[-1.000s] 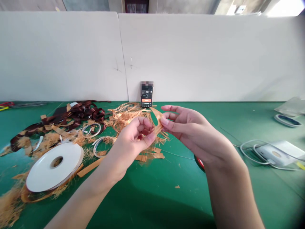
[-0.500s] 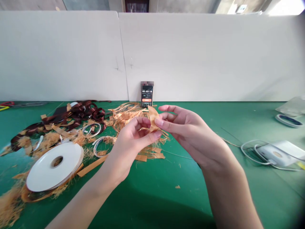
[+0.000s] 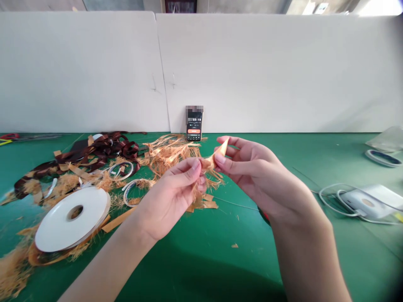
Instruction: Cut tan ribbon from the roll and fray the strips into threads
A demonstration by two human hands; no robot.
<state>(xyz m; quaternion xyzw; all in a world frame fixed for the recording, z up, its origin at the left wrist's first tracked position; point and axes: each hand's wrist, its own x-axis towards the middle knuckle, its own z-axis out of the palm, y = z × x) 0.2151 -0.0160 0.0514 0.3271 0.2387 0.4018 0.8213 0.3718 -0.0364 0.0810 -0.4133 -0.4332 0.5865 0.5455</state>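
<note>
A frayed strip of orange tape point(image 3: 210, 162) is held up between the two hands, in the air above the desk point(image 3: 220, 260). The left hand point(image 3: 168, 201) has its left fingers point(image 3: 189, 168) curled closed on the strip's shredded lower part, with loose threads hanging below them. The right hand point(image 3: 253, 176) pinches the strip with its right fingers point(image 3: 228, 158), and a pointed tip of tape stands up just beyond them.

Directly behind and below the hands lies a heap of shredded orange tape point(image 3: 171, 154), with cut orange pieces point(image 3: 201, 204) near the left wrist. A red object point(image 3: 265, 216) shows just under the right wrist. Left of the heap are two loops of white wire point(image 3: 132, 193), a tangle of dark brown ribbon point(image 3: 100, 151), and a large white tape roll point(image 3: 72, 218) lying flat among orange fibres. A long orange strip point(image 3: 118, 220) runs out from under the roll.

A phone point(image 3: 194, 123) stands upright against the pale wall panel point(image 3: 252, 71), its screen showing a timer. On the right lie a white device point(image 3: 362, 203) ringed by a white cable, a dark-centred ring point(image 3: 382, 158), and a clear plastic bag point(image 3: 385, 140). Scissors point(image 3: 9, 136) lie at the far left.
</note>
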